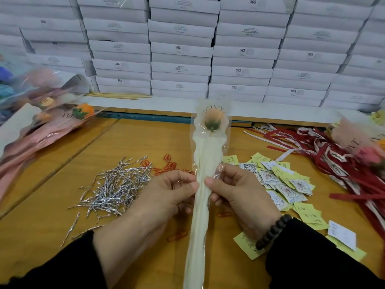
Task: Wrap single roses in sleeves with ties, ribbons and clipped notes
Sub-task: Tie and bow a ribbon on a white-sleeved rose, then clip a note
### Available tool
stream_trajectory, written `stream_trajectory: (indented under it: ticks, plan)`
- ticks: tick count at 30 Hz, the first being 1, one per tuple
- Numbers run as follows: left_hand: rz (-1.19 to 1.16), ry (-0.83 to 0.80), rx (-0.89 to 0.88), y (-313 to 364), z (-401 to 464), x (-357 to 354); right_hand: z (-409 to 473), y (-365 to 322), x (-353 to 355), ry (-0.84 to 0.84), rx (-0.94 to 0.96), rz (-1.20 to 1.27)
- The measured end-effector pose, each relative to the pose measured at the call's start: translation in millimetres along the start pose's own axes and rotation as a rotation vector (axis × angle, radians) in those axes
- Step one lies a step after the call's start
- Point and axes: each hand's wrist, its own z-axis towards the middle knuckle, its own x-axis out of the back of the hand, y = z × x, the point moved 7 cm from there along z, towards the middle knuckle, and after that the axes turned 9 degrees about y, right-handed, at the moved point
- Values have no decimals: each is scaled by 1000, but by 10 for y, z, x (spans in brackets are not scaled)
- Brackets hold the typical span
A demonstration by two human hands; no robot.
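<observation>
Both hands pinch a cream sleeve (201,197) at its narrow middle, left hand (166,197) and right hand (239,195) facing each other; a peach rose (213,119) sits in its clear top. On the wooden desk (133,147) lie silver twist ties (118,184), orange paper clips (168,165), yellow notes (291,190) and red ribbons (333,155); white boxes (181,49) are stacked behind.

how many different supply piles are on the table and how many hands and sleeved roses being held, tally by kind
Silver twist tie pile: 1
Red paper clip scatter: 1
Note and card pile: 1
Red and white ribbon pile: 1
Sleeved rose being held: 1
Hands, left hand and right hand, both pinching the sleeve: 2
Total: 7
</observation>
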Motion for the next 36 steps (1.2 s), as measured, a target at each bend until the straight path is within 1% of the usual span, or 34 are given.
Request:
stream_trajectory:
  ticks: [7, 11, 18, 24, 32, 36]
  plan:
    - [-14, -3, -27, 12, -14, -2, -25, -24, -58, -69, -4, 66]
    - [23, 10, -84, 52, -4, 17, -50, -32, -100, -125, -21, 68]
    - [65, -1, -135, 59, -4, 9, -50, -56, -76, -105, -24, 29]
    - [57, 81, -76, 28, 67, 125, -71, -81, -92, -120, -56, 158]
    - [-98, 54, 34, 7, 18, 91, -73, -75, -92, -133, -41, 160]
    - [-110, 40, 60, 8, -1, 78, -71, -73, -88, -133, -39, 188]
